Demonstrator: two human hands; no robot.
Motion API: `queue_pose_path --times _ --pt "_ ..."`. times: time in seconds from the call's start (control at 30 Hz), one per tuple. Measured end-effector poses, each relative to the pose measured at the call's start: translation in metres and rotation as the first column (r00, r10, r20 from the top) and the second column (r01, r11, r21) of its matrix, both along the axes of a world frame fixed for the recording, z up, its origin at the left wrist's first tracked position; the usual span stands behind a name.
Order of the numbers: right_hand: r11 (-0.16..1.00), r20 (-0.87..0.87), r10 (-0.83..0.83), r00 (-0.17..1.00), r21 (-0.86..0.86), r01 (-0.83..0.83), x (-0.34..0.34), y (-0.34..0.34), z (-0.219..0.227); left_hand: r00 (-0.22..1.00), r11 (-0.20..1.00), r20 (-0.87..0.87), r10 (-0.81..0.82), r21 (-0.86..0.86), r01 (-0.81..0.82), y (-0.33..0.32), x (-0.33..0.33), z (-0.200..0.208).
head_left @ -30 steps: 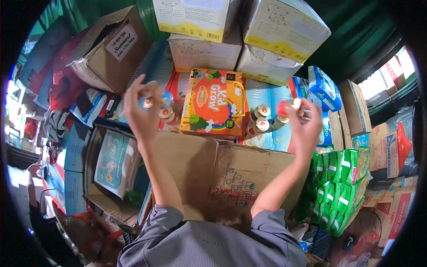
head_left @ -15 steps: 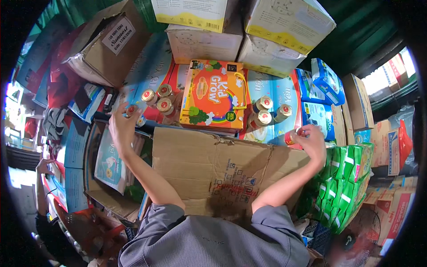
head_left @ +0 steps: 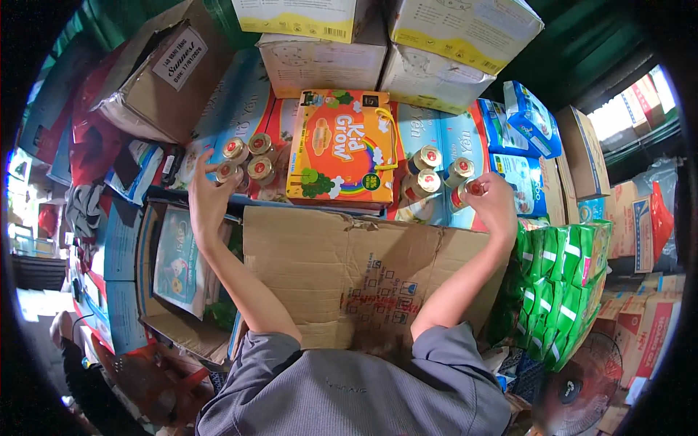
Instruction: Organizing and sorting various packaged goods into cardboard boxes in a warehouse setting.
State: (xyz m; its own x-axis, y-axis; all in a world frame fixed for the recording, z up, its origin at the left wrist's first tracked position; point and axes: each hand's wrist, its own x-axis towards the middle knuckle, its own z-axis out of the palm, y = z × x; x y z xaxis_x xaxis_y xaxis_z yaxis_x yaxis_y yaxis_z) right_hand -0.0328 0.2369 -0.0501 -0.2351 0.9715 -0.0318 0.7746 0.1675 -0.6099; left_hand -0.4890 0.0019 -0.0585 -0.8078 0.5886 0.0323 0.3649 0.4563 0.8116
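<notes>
My left hand reaches to a cluster of small gold-capped bottles left of an orange carton, its fingers around one bottle. My right hand holds a small red-capped bottle beside another group of capped bottles right of the orange carton. Both groups stand on blue printed cartons. A brown cardboard flap lies between my forearms, below the bottles.
White and yellow cartons are stacked behind. A brown box stands at the upper left, an open box with a printed pack at the left, green packs at the right, and a fan at the lower right.
Both hands came down from raised positions to the bottle groups. The left hand now sits at the left cluster; the right hand rests at the right group with a bottle.
</notes>
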Motion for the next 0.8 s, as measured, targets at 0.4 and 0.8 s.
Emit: queue_pose_path --times 0.4,0.8 --pt "0.998 0.03 0.034 0.999 -0.049 -0.033 -0.015 -0.005 0.008 0.991 0.989 0.061 -0.122 0.089 0.117 0.007 0.003 -0.007" --pt "1.0 0.031 -0.001 1.0 0.016 0.0 -0.029 -0.02 0.027 0.948 0.981 -0.267 -0.172 -0.138 0.139 0.009 0.006 -0.002"
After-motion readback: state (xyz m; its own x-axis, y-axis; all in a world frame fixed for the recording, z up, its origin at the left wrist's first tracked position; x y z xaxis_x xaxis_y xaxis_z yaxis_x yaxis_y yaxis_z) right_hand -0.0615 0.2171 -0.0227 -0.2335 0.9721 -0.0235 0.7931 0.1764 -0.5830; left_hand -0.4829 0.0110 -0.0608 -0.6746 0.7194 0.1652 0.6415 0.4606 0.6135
